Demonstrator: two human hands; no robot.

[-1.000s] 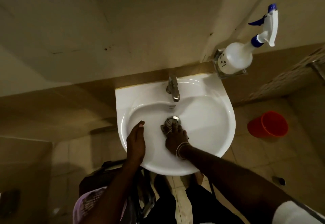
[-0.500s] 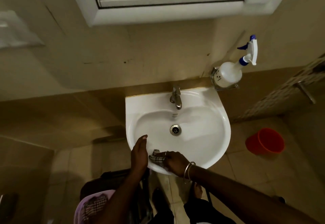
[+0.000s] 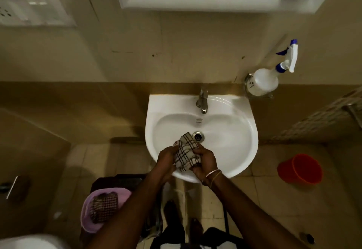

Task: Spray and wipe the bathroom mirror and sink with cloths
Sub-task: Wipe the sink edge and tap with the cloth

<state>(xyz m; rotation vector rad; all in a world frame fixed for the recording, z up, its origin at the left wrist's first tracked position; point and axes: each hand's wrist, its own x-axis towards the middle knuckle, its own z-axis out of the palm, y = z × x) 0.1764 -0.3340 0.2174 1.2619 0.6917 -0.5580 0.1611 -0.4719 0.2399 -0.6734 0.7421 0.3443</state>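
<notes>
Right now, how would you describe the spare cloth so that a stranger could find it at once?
Start at the white sink, then look below and to its left, to the pink basket. The spare cloth lies inside it. Its check is fine and dark, whereas the pale, broad-lined cloth is held over the sink.

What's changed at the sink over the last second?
The right hand pulled the checked cloth back from the drain; the left hand left the sink rim and gripped it too. Both now hold it over the sink. Spray bottle, tap, red bucket unmoved.
</notes>
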